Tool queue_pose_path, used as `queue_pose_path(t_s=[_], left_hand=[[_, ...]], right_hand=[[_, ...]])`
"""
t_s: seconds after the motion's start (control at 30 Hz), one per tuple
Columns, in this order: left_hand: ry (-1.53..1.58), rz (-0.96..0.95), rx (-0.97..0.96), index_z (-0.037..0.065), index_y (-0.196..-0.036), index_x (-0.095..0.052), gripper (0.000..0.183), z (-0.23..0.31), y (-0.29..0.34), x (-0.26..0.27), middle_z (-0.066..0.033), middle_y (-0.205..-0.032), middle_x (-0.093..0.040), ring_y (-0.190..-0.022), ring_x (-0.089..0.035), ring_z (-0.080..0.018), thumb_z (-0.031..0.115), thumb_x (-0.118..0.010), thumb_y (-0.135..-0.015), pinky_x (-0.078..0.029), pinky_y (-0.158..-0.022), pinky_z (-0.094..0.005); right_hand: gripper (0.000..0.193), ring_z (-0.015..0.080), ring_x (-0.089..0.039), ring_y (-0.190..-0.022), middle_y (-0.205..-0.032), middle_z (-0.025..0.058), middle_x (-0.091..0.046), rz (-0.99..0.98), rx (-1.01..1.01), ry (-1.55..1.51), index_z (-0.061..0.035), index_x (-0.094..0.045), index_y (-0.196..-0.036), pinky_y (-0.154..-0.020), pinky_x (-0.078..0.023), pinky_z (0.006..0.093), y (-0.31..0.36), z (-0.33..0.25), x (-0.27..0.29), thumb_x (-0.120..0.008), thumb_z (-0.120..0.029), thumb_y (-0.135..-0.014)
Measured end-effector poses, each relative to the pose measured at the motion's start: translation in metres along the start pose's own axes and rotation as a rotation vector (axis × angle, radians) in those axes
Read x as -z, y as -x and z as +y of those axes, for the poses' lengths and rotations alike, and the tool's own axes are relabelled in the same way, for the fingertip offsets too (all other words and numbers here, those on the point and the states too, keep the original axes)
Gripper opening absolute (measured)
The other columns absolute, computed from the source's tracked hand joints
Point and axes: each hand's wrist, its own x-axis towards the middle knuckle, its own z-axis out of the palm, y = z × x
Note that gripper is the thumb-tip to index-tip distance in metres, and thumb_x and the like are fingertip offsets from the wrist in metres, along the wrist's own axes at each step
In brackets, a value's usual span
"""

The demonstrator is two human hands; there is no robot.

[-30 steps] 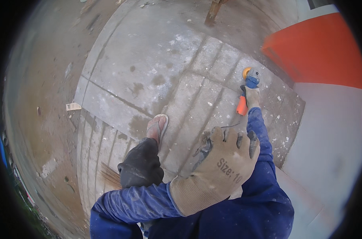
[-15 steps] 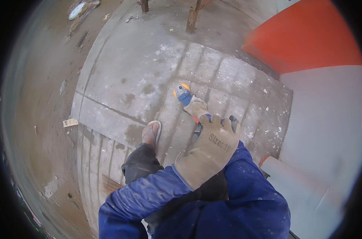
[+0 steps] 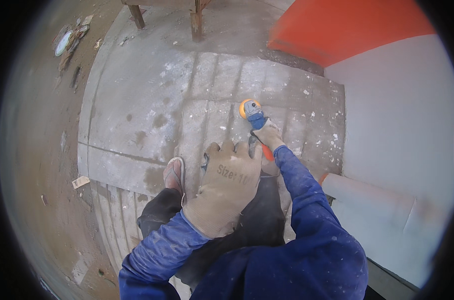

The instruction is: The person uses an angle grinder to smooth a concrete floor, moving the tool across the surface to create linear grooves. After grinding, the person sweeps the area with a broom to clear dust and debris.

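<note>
My right hand [image 3: 269, 134], in a beige work glove, is closed around an angle grinder [image 3: 256, 116]. The tool has a blue body, a grey head, a yellow-orange disc and an orange-red rear end. Its head points away from me, over the grooved concrete. Nearer to me, above my legs, my left hand [image 3: 229, 182] shows its gloved back. Its fingers are a little apart and bent forward; the palm is hidden, and nothing shows in it. The left thumb side overlaps the view of the grinder's rear end. Whether the disc touches the concrete I cannot tell.
Grooved, paint-spattered concrete [image 3: 192, 120] slopes or steps under my sandalled foot [image 3: 174, 175]. A white and orange wall [image 3: 392, 105] stands to the right. Wooden legs [image 3: 196, 26] rise at the far side. Muddy ground with debris [image 3: 67, 42] lies left.
The view has shifted. My left hand has moved left, away from the grinder, uncovering my right forearm. My right hand and the grinder now appear farther right, the tool tilted differently.
</note>
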Motion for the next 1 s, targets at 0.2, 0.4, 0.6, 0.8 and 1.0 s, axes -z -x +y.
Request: queue_pose_path(t_s=[0.2,0.4,0.6,0.8,1.0], left_hand=[[0.009,0.073,-0.031,0.0,-0.125,-0.066,0.047,-0.004,-0.005,-0.001,-0.0118,-0.092,-0.069,-0.085,-0.068,-0.0281,0.027,-0.069,-0.087,-0.051,-0.079,-0.0443],[0.013,0.013,-0.037,0.0,-0.125,-0.066,0.049,-0.003,-0.012,0.005,-0.0117,-0.092,-0.069,-0.086,-0.068,-0.0274,0.03,-0.072,-0.087,-0.051,-0.079,-0.0446],[0.012,0.01,-0.037,0.0,-0.125,-0.066,0.048,-0.004,-0.021,0.0,-0.0116,-0.093,-0.068,-0.087,-0.068,-0.0277,0.029,-0.071,-0.088,-0.05,-0.08,-0.0453],[0.024,-0.009,-0.035,0.0,-0.127,-0.065,0.048,-0.001,-0.036,-0.009,-0.0111,-0.092,-0.068,-0.088,-0.068,-0.0276,0.028,-0.069,-0.088,-0.05,-0.081,-0.0455],[0.03,-0.022,-0.033,0.0,-0.127,-0.065,0.048,-0.006,-0.03,-0.006,-0.0114,-0.091,-0.068,-0.086,-0.068,-0.0271,0.029,-0.068,-0.089,-0.05,-0.081,-0.045]], right_hand=[[0.058,0.0276,-0.075,-0.087,-0.102,0.0156,-0.076,0.177,-0.183,-0.224,-0.0022,-0.066,-0.118,-0.08,-0.059,0.0416,-0.006,0.102,0.027,-0.086,-0.034,-0.074],[0.065,0.0327,-0.074,-0.101,-0.111,0.0201,-0.075,0.345,-0.38,-0.383,0.0018,-0.066,-0.12,-0.087,-0.058,0.0438,-0.022,0.19,0.064,-0.087,-0.038,-0.073],[0.049,0.0286,-0.076,-0.081,-0.093,0.0171,-0.077,0.382,-0.413,-0.744,0.0025,-0.073,-0.105,-0.072,-0.06,0.0394,-0.067,0.194,0.096,-0.086,-0.033,-0.075],[0.056,0.0314,-0.074,-0.096,-0.106,0.0179,-0.076,0.246,-0.187,-0.306,-0.0005,-0.07,-0.116,-0.083,-0.058,0.0416,-0.067,0.115,0.042,-0.085,-0.035,-0.075],[0.058,0.0336,-0.075,-0.102,-0.107,0.0206,-0.077,0.301,-0.267,-0.308,0.0009,-0.072,-0.113,-0.087,-0.058,0.0431,-0.081,0.12,0.056,-0.082,-0.042,-0.075]])
